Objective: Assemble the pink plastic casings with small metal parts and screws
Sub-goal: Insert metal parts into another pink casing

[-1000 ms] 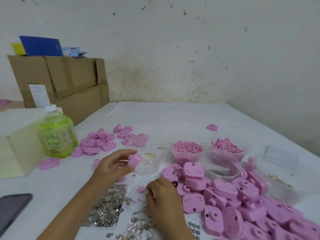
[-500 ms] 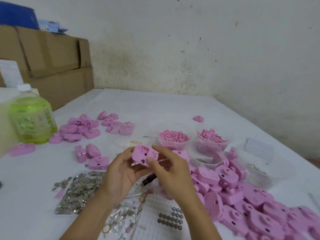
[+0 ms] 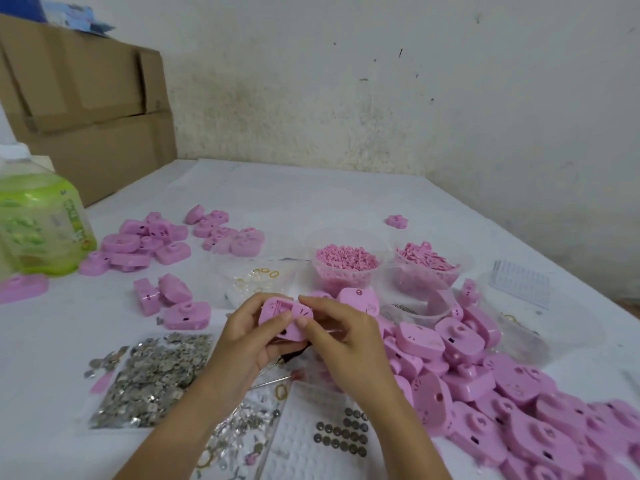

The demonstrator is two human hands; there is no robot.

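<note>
Glinting nearest at 8 o'clock lies the metal parts pile. At centre, one pink casing is held up: the left hand curls under it and the right hand pinches its edge, seemingly fitting halves together. Next probably calls for careful alignment. Cups of pink bits stand at 1 o'clock.

White table — pink casings

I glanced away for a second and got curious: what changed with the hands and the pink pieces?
The right hand rose from the table beside the pile of casings and joined the left hand. Both now pinch one pink casing between them. The pile, the metal parts and the green bottle stayed put.
</note>
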